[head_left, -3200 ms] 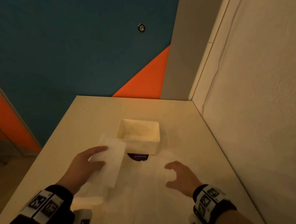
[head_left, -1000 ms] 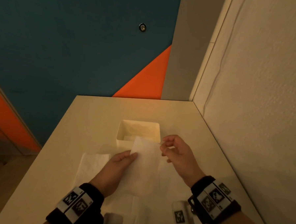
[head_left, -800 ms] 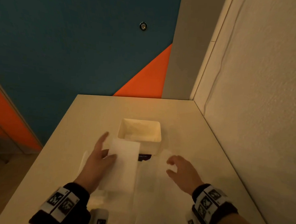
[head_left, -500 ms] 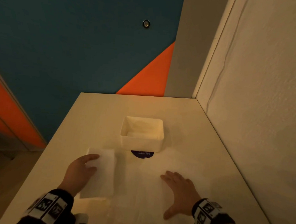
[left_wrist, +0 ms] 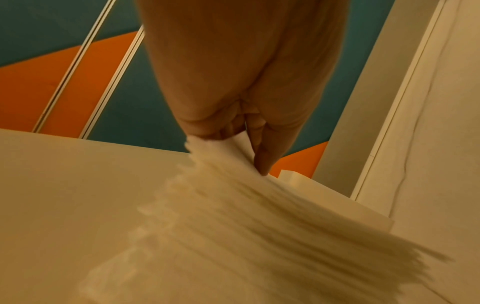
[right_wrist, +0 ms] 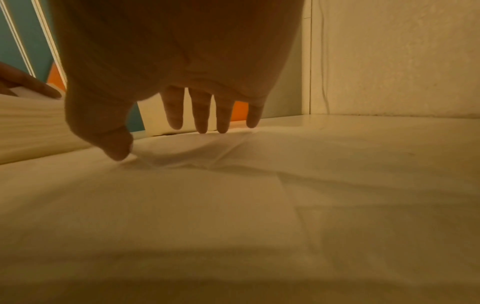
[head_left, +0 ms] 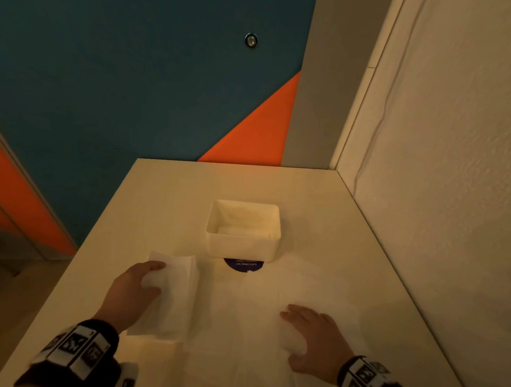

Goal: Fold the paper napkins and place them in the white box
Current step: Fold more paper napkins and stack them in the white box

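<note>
The white box (head_left: 242,250) stands open at the table's middle, with something pale lying on its floor. Left of it, my left hand (head_left: 150,278) holds a folded napkin (head_left: 178,293) low over the table. In the left wrist view the thumb and fingers (left_wrist: 262,156) pinch that napkin (left_wrist: 233,205), which is blurred. My right hand (head_left: 300,326) lies flat, its fingers straight, on the unfolded napkins (head_left: 241,325) spread before the box. In the right wrist view its fingertips (right_wrist: 201,125) touch the creased sheet (right_wrist: 233,205).
A round purple sticker (head_left: 243,265) shows at the box's near side. A white wall (head_left: 440,203) runs along the table's right edge. The left edge of the table (head_left: 98,229) drops to a blue and orange floor.
One second ago both hands held the napkin up before the box. My left hand has since carried it left and down. The right hand let go and came down flat on the spread napkins.
</note>
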